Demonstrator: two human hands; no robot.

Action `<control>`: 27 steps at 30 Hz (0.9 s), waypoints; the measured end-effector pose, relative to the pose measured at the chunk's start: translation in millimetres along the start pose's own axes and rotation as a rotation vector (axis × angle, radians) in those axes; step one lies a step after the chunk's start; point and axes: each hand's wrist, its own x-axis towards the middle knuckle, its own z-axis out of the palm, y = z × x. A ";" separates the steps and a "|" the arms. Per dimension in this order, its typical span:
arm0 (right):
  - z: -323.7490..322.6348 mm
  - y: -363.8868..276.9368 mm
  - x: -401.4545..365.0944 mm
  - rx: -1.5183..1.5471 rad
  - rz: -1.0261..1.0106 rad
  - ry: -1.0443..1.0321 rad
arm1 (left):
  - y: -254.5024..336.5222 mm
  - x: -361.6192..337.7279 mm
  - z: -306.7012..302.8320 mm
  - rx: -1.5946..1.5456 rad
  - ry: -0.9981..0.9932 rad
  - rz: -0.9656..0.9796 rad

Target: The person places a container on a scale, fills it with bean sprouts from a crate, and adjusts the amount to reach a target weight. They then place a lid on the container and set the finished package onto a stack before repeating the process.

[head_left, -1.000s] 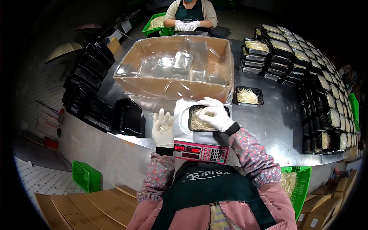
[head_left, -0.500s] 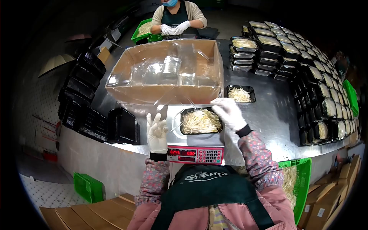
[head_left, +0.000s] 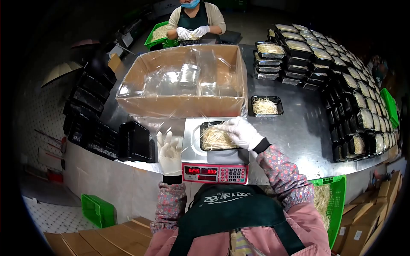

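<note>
Bends the fingers of the right hand inward in a loose grip over the right side of the sprouts. Cannot tell whether pinching strands or only touching them, with the fingertips partly hidden. Holds the left hand open, palm up and fingers spread, just left of the scale, with nothing visible in it.

Has the sprouts in a black tray, set on top of the scale, with 0.245 lit on its display. Seems, as a judgement, to be at the step of adjusting the sprouts during weighing. Calls next, by the same judgement, for light fingers at the tray's right rim, so as not to drag strands over it or press on the scale.

Shows a second tray of sprouts farther off on the right of the desk, and a carton of clear lids just beyond the scale. Includes black trays at left, tall stacks of filled ones at far right, a green crate near right, and a co-worker at the far side, gloved hands together.
</note>
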 end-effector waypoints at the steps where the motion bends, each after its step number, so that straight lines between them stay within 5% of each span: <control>1: -7.1 7.6 -0.2 0.078 0.001 0.033 | 3.6 -2.1 3.2 0.014 -0.016 0.015; 4: -43.2 -6.9 -2.6 0.310 0.153 0.169 | 10.4 -9.0 16.7 0.106 -0.058 0.045; 8: -54.6 -43.5 -10.0 1.050 0.368 0.244 | 2.3 -24.2 39.3 0.449 -0.184 0.012; 11: -33.5 -44.6 -34.6 0.806 0.432 0.195 | -20.1 -47.4 53.2 0.555 -0.318 0.002; 15: -6.7 -25.1 -61.6 0.517 0.563 0.184 | -42.5 -37.0 18.3 0.834 -0.248 -0.148; 18: 9.9 0.7 -59.3 0.175 0.439 0.360 | -61.6 -2.1 10.1 1.028 -0.309 0.039; 20: 13.2 25.0 -47.9 0.045 0.502 0.301 | -65.8 26.1 27.1 1.402 -0.391 0.548; 22: 18.5 39.0 -32.0 -0.134 0.479 0.280 | -71.7 47.7 42.1 1.625 -0.313 0.647; 24: 27.1 51.9 -22.5 -0.246 0.630 0.037 | -82.6 61.5 33.8 1.634 -0.275 0.522; 27: 33.8 55.2 -29.0 -0.048 0.681 0.135 | -101.9 85.3 -3.2 1.548 -0.319 0.381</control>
